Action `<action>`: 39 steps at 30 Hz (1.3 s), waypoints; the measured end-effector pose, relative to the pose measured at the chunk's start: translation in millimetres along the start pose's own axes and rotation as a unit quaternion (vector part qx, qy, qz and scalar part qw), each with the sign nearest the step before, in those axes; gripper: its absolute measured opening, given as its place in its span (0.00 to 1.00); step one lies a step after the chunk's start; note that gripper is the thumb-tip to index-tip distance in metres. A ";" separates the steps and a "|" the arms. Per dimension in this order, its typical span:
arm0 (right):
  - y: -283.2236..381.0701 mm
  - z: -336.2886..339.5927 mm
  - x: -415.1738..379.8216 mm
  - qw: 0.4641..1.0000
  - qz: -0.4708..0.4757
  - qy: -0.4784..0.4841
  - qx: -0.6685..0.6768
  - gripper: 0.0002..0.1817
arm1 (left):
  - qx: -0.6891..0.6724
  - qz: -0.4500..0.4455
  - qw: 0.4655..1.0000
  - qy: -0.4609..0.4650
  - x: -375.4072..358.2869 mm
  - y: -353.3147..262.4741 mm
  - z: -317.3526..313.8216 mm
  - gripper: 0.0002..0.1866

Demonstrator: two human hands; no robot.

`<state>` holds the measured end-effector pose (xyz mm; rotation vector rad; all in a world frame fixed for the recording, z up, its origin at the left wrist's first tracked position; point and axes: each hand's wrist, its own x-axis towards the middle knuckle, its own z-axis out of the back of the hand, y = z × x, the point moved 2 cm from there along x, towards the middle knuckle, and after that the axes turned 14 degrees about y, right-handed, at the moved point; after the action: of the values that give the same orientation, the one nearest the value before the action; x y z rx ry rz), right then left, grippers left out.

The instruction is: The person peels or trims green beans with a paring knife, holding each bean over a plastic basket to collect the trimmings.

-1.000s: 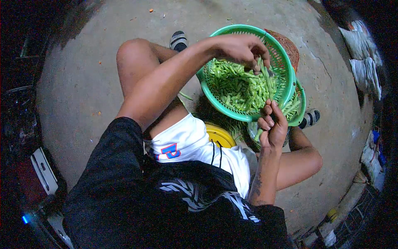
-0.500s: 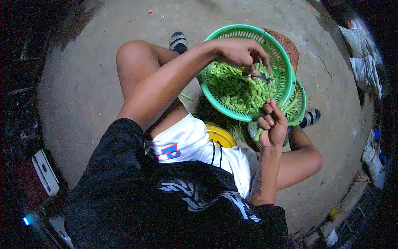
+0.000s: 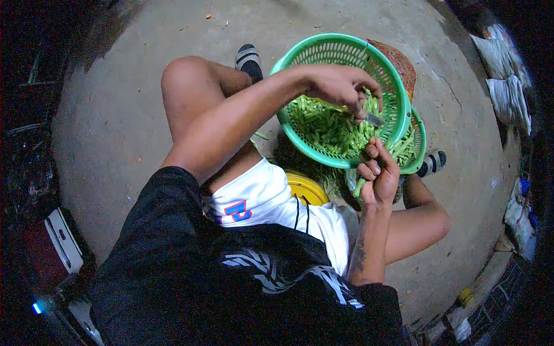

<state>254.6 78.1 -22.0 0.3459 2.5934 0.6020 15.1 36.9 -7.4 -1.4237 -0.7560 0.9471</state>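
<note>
My left hand (image 3: 345, 89) reaches over the large green basket (image 3: 307, 149), its fingers curled round a small knife (image 3: 374, 120) whose blade points right. Cut green pieces of a bean-like vegetable (image 3: 332, 130) lie in that basket. My right hand (image 3: 382, 176), at the basket's near right rim, is closed on green beans (image 3: 359, 187); an end sticks out below the fingers. The blade is just above the right fingertips. A second green basket (image 3: 422, 141) with more green pieces sits partly under the first.
A yellow round object (image 3: 307, 187) is between my legs. Behind the baskets stands a reddish mesh sack (image 3: 398, 64). White sacks (image 3: 508, 104) lie at the right edge. My sandalled feet are on either side of the baskets, on the concrete floor (image 3: 124, 121).
My left hand and the knife have shifted slightly right and down, and the blade shows more clearly. My right hand has hardly moved and keeps its grip.
</note>
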 end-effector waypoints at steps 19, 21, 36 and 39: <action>1.0 -0.6 -2.7 1.000 -0.009 0.030 0.001 0.10 | -0.003 0.008 1.000 -0.021 -10.2 15.0 25.0 0.22; -0.9 -1.0 -2.4 1.000 -0.010 0.027 0.001 0.09 | -0.020 0.038 0.999 -0.019 -11.9 4.3 18.6 0.23; -4.1 -0.3 0.8 0.999 0.004 0.034 -0.001 0.10 | -0.083 0.006 0.995 0.061 3.3 4.3 -14.1 0.23; -5.0 -0.1 -1.2 0.999 0.020 0.041 0.001 0.11 | -0.024 0.005 0.998 0.060 0.3 1.2 -8.8 0.21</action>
<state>255.0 73.4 -23.8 0.3831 2.6703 0.6402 22.9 32.9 -8.9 -1.5137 -0.6872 0.8477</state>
